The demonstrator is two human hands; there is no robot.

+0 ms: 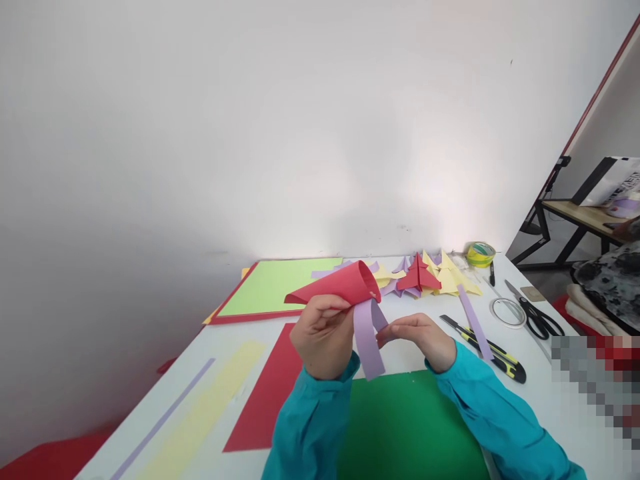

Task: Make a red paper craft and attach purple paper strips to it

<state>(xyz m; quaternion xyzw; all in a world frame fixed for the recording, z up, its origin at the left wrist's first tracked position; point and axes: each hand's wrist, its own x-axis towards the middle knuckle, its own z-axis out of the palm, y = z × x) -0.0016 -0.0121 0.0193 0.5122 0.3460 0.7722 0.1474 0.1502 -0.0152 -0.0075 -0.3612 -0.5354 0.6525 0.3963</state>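
Observation:
My left hand (pixel 325 337) is closed around a red paper cone (pixel 333 283), whose pointed end faces left and wide mouth faces right. A purple paper strip (pixel 369 343) curves down in a loop from the cone's mouth. My right hand (pixel 417 337) pinches one part of this strip between thumb and fingers, to the right of the cone. How the strip joins the cone is hidden. Both hands are raised above a green sheet (pixel 410 427) on the white table.
Folded paper pieces (pixel 419 275) lie along the wall beside yellow-green tape (pixel 481 254). At right are a utility knife (pixel 500 357), another purple strip (pixel 475 323), a tape roll (pixel 507 312) and scissors (pixel 537 317). A red sheet (pixel 267 393) and light-green sheets (pixel 285 287) lie left.

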